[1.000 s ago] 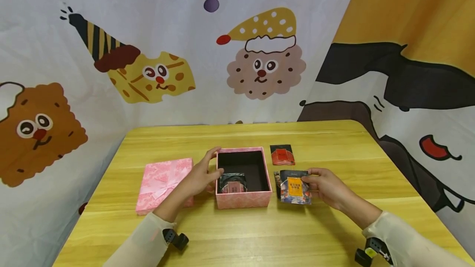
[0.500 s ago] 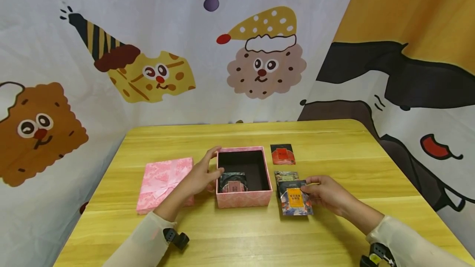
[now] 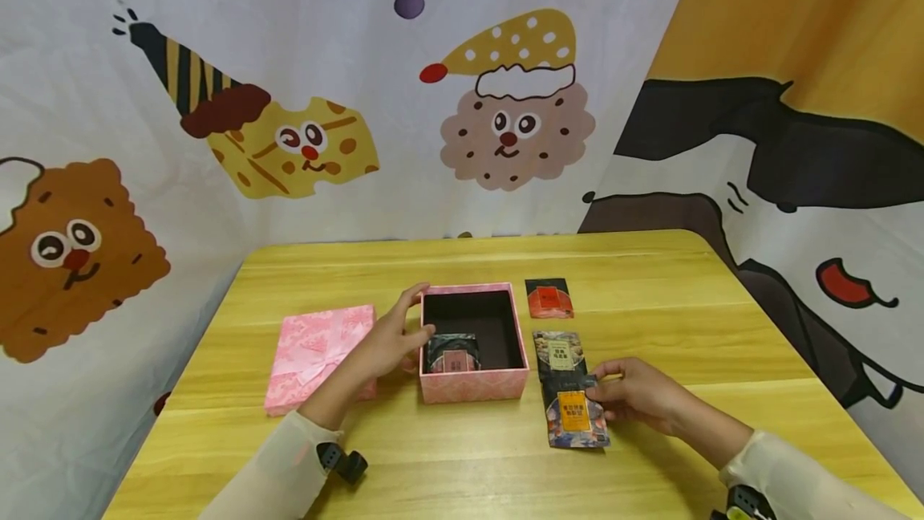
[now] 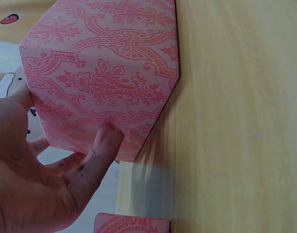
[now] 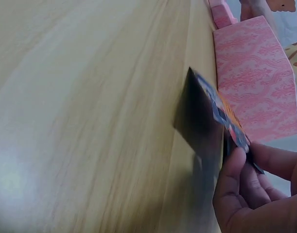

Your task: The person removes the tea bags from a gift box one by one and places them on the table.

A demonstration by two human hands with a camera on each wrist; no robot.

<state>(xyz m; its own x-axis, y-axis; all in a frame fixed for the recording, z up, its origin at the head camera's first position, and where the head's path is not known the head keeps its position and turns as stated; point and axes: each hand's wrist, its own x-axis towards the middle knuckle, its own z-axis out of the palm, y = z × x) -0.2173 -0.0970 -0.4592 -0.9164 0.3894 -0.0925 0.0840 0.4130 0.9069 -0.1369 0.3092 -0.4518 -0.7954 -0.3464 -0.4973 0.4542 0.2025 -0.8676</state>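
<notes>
Cartoon-printed cloth [image 3: 407, 143] hangs behind your wooden table [image 3: 447, 464]. Your left hand [image 3: 390, 345] lies spread against the left side of the box [image 3: 472, 388]; your right hand [image 3: 638, 393] pinches the orange-labelled packet [image 3: 577, 420] by its right edge, tilted just off the table, right of the box and nearer you. It looks light, thin, bendable and perhaps slick, so a gentle edge pinch should avoid creasing it.

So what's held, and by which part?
Right hand pinches the flat, dark, orange-labelled packet by its upper right edge; left hand touches the pink patterned box.
</notes>
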